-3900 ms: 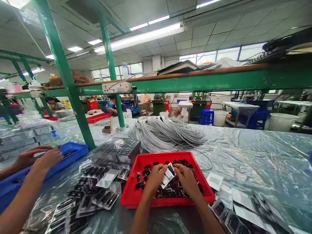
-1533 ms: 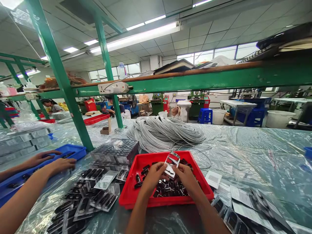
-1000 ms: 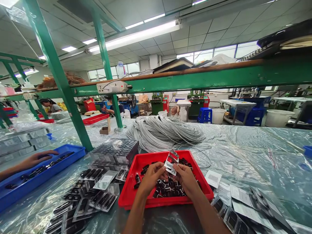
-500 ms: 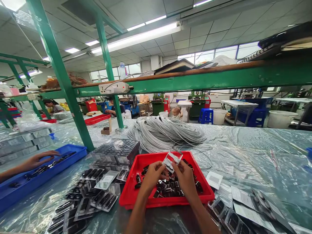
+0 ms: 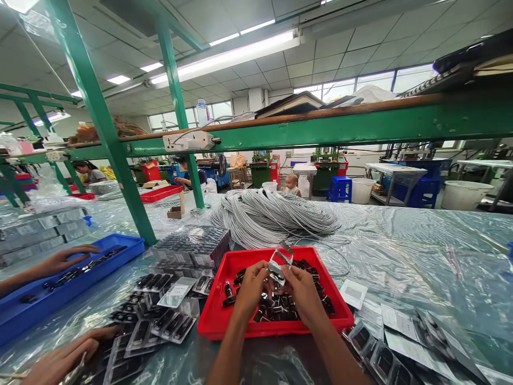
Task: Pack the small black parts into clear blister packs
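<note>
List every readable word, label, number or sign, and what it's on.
No text is readable.
Held packaging: no legible print.
White card right of the red tray: faint print, too small.
Pale card left of the tray: marks, too small.
Stacked boxes, far left: labels, too blurred.
Bottle: label, too small.

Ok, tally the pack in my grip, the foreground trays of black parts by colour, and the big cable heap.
Pack in left grip and right grip: 1
Red tray: 1
Blue tray: 1
Cable heap: 1
Total: 4
</note>
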